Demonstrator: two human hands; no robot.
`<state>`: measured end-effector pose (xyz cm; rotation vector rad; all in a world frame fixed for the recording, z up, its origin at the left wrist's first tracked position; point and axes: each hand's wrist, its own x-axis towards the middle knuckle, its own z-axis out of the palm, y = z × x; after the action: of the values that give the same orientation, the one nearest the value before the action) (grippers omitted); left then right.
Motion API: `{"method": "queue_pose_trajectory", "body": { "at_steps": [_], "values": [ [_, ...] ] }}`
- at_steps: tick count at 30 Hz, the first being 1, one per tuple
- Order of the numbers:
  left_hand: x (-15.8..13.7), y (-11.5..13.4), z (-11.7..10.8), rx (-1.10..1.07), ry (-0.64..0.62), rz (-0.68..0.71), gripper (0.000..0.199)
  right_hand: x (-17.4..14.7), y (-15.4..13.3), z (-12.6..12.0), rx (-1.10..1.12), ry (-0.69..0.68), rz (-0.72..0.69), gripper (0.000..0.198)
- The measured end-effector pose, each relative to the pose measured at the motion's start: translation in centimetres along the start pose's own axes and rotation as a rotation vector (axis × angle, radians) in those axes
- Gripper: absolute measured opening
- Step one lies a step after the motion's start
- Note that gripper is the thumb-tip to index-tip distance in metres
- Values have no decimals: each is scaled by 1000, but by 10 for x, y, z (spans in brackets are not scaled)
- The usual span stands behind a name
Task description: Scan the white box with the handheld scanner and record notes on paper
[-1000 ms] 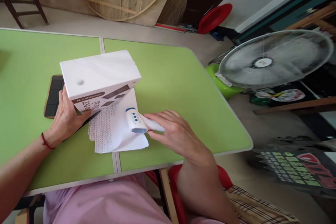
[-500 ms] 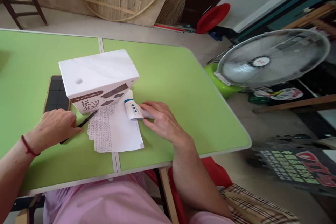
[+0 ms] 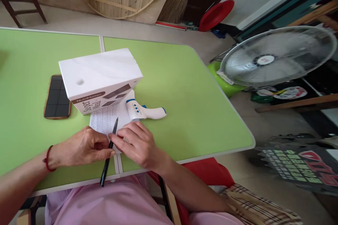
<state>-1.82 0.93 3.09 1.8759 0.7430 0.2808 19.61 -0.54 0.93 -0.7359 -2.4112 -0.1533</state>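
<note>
A black pen slants between my hands over the table's front edge. My left hand is closed, with the pen pinched between thumb and fingers. From the other side, my right hand has its bent fingertips closed on the same pen a little higher up. Beneath both hands lie handwritten paper sheets, partly covered. A white and blue infrared thermometer rests on the sheets, its handle pointing right. Just behind stands a white box with printing on its front side.
Left of the box lies a smartphone on the green folding table, which has a seam down the middle. A large fan stands beyond the table's right end. A red stool is by my right side.
My left hand has lifted the pen off the table and moved it right, over the sheets. My right hand has let go of the thermometer and come left to the pen.
</note>
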Motion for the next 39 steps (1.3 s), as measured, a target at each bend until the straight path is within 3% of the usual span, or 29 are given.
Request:
{"method": "queue_pose_trajectory", "body": {
  "at_steps": [4,7,10,15,18,23,27,30,34,39],
  "values": [
    [7,-17,13,141,148,241,33,-6,23,1,121,132,103,12],
    [11,-30,22,493,119,351,43,-11,37,-4,306,282,407,12],
    [14,-39,32,714,28,325,45,-14,43,-8,520,360,717,7],
    [15,-31,45,796,15,195,46,-12,40,-3,842,430,921,8],
    [20,-19,52,784,10,135,58,-8,32,1,915,348,951,6],
    [35,-7,72,740,-45,120,71,-8,15,9,1023,118,849,9],
    [38,-7,83,666,-132,376,54,-17,13,22,907,69,868,10],
    [37,-5,80,570,-86,529,44,-22,15,29,824,133,910,7],
    [33,3,61,586,117,408,25,-23,18,33,784,231,976,7],
    [29,10,41,1001,171,173,32,-22,18,33,791,289,991,6]
  ]
}}
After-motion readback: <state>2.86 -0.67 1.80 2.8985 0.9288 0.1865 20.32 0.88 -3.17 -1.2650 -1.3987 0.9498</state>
